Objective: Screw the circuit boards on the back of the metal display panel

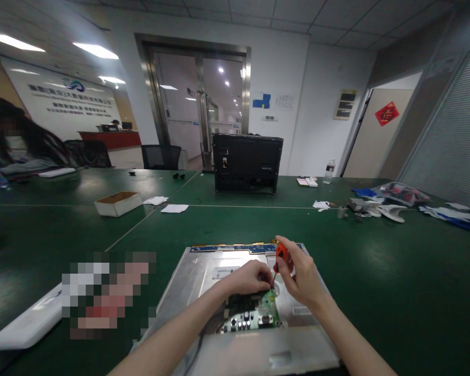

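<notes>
A silver metal display panel (293, 329) lies on the table before me, with a blue circuit strip (231, 249) along its far edge. On it sits a green circuit board (272, 308) carrying several upright capacitors. My right hand (301, 271) grips a screwdriver (281, 251) by its orange-and-black handle, the shaft slanting down to the board's far corner. Close beside the tip, the fingers of my left hand (254, 277) are pinched together at the board's edge. Whatever lies between those fingertips is hidden.
A black monitor casing (247, 164) stands across the table. To the left are an open cardboard box (118, 203) and a white elongated piece (27, 326). Loose parts (370, 209), a bagged bundle (403, 192) and a bottle (329, 171) stand right. Another person (19, 138) sits far left.
</notes>
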Demonstrator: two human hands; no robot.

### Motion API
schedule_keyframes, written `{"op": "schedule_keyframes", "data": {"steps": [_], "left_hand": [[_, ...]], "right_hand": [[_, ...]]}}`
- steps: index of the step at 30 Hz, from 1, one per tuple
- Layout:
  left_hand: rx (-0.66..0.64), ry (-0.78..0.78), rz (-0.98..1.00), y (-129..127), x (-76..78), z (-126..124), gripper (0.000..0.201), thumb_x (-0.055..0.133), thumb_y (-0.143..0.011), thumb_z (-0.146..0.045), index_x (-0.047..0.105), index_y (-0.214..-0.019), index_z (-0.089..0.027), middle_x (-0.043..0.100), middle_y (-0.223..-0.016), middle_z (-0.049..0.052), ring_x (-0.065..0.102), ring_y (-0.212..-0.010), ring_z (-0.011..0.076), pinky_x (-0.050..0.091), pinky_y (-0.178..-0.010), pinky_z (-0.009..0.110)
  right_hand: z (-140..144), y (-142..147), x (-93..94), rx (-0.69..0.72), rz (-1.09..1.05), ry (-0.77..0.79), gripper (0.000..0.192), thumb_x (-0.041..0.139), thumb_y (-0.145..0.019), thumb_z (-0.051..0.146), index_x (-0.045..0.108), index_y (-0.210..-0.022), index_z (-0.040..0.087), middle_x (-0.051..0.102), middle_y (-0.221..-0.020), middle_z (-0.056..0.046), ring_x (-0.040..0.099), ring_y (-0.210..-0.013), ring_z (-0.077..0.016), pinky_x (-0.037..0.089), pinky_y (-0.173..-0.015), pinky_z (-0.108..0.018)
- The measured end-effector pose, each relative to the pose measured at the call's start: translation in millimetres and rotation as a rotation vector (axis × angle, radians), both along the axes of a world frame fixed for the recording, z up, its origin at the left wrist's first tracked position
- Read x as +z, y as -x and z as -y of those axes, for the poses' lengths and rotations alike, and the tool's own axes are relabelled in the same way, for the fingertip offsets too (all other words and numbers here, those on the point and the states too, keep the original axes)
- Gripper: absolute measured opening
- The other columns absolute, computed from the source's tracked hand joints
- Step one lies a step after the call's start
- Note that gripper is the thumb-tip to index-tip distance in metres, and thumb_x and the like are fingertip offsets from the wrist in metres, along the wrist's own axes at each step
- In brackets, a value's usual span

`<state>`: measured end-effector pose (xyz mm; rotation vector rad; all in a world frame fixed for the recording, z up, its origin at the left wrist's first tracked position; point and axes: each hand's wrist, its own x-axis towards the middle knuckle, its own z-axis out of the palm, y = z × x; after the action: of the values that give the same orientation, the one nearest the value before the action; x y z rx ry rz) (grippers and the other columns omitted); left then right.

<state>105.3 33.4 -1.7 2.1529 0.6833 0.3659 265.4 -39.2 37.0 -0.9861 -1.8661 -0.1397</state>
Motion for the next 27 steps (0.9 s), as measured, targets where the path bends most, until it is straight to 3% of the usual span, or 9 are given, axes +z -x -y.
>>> {"op": "schedule_keyframes", "data": {"steps": [10,19,27], "left_hand": [[0.001,0.006,-0.007,-0.3,0.6,1.4,0.013,0.058,-0.065,-0.007,0.068,-0.069,-0.013,0.061,-0.062,-0.003,0.052,-0.061,0.0118,0.04,-0.06,0.019],[0.0,-0.015,-0.018,-1.6,3.0,2.2,0.014,0.057,-0.065,-0.006,0.068,-0.069,-0.013,0.06,-0.06,-0.003,0.051,-0.059,0.0114,0.039,-0.058,0.019],[0.015,-0.053,-0.022,-0.7,3.0,3.7,0.015,0.058,-0.067,-0.007,0.07,-0.072,-0.014,0.064,-0.066,-0.002,0.055,-0.063,0.0128,0.042,-0.062,0.02]], "right_hand": [[-6.8,-0.1,-8.7,-0.046,0.001,-0.066,0.025,0.052,-0.088,0.025,0.049,-0.113,0.02,0.053,-0.071,0.003,0.045,-0.049,-0.0085,0.036,-0.048,-0.021],[-0.7,0.0,-2.2,-0.003,-0.023,0.007,0.036,0.042,-0.09,0.019,0.043,-0.127,0.019,0.06,-0.082,-0.002,0.05,-0.052,-0.0098,0.042,-0.051,-0.023],[-6.8,-1.5,-8.1,-0.021,-0.023,-0.041,0.029,0.053,-0.089,0.025,0.051,-0.117,0.022,0.055,-0.075,0.001,0.046,-0.049,-0.0078,0.038,-0.048,-0.02]]}}
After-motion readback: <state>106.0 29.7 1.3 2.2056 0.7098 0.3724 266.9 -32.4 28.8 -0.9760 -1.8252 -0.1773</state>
